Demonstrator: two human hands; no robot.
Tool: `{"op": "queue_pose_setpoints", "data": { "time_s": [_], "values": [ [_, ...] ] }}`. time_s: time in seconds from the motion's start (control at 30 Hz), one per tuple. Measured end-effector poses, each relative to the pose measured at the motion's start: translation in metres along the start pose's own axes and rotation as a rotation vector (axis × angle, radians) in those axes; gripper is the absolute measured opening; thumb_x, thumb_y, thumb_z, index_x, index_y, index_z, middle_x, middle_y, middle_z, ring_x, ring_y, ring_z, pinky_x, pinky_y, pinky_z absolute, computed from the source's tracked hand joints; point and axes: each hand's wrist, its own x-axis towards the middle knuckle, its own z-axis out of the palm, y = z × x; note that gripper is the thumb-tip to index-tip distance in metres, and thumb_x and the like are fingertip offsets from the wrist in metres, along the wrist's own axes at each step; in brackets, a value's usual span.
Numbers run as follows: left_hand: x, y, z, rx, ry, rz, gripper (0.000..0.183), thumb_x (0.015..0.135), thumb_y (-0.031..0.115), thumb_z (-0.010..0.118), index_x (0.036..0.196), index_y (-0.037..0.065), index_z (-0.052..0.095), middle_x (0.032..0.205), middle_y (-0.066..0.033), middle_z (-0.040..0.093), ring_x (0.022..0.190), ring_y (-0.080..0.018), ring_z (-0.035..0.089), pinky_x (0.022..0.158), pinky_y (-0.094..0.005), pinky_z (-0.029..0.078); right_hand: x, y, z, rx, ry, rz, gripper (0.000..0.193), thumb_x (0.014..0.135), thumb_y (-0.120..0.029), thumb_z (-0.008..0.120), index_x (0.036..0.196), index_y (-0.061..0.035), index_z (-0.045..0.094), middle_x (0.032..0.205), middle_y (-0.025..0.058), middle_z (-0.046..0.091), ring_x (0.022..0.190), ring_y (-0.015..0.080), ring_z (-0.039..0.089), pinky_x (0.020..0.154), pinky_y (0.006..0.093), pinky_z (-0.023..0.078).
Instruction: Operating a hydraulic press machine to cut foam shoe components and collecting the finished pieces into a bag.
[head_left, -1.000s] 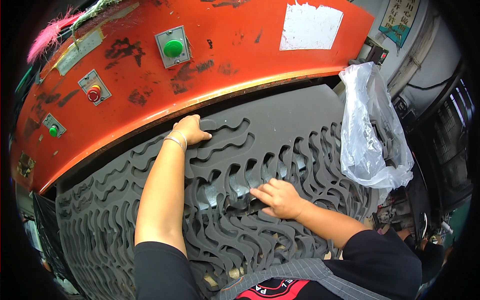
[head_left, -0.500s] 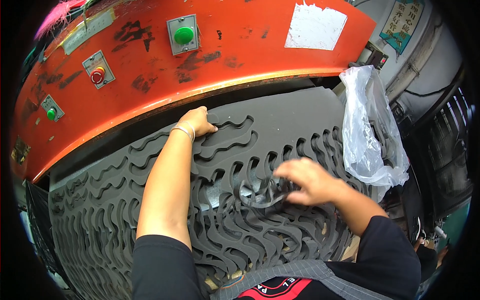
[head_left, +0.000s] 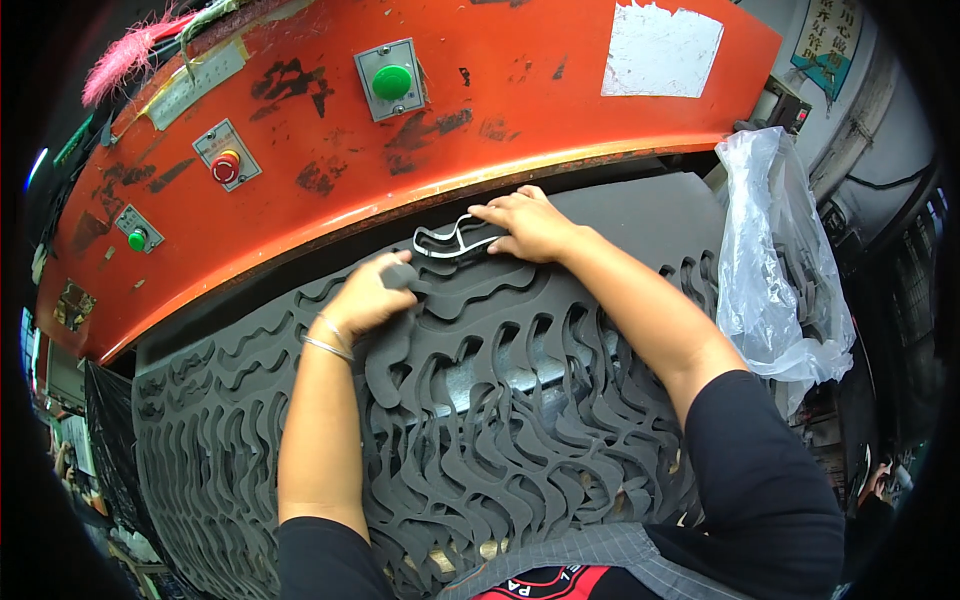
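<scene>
A dark grey foam sheet (head_left: pixel 640 205) lies in front of me with many wavy holes cut through it. My right hand (head_left: pixel 532 226) grips a wavy metal cutting die (head_left: pixel 455 243) by its right end, at the sheet's far part. The die's pale rim shows, with a crossbar inside. To its left, my left hand (head_left: pixel 362 297) is closed on a curved foam piece (head_left: pixel 390 365) that hangs below the fingers toward me. A foam end shows between thumb and fingers; whether it is a second piece I cannot tell.
Beyond the sheet stands an orange machine beam (head_left: pixel 330 200) with a green button (head_left: pixel 391 82), a red stop button (head_left: pixel 225 167) and a smaller green button (head_left: pixel 137 240). A clear plastic bag (head_left: pixel 775 260) holding dark pieces is at the right. Thin foam webs (head_left: pixel 520 450) tangle nearest me.
My right hand has carried the die from the cut webs up to the sheet's far part. My left hand has drawn back toward me with foam in it. The view has shifted slightly.
</scene>
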Motion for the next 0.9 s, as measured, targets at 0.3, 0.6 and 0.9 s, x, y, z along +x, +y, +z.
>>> {"op": "queue_pose_setpoints", "data": {
  "time_s": [0.3,0.6,0.9],
  "values": [
    [0.011,0.01,0.042,0.64,0.163,0.085,0.029,0.066,0.016,0.07,0.088,0.003,0.055,0.123,-0.0212,0.057,0.116,-0.0354,0.053,0.094,-0.0414,0.045,-0.036,0.023,0.018,0.202,0.317,0.559,0.09,0.064,-0.042,0.083,0.134,-0.0029,0.043,0.129,0.0199,0.051,0.125,0.0368,0.043,0.105,0.0427,0.033],
    [0.047,0.027,0.04,0.898,0.322,-0.197,0.043,0.067,0.025,0.08,0.099,0.005,0.058,0.111,-0.016,0.062,0.1,-0.0335,0.062,0.085,-0.0432,0.051,-0.025,0.032,0.018,0.223,0.193,0.498,0.093,0.065,-0.043,0.082,0.136,0.0012,0.041,0.129,0.0251,0.051,0.123,0.0395,0.045,0.104,0.0427,0.036],
    [0.054,0.004,0.043,0.681,0.524,-0.183,0.041,0.067,0.02,0.081,0.098,0.007,0.056,0.107,-0.0142,0.062,0.099,-0.0342,0.061,0.083,-0.0428,0.05,-0.02,0.032,0.021,0.232,0.179,0.522,0.086,0.068,-0.045,0.079,0.134,-0.0024,0.044,0.129,0.0229,0.051,0.123,0.0409,0.044,0.105,0.0439,0.034]
  ]
}}
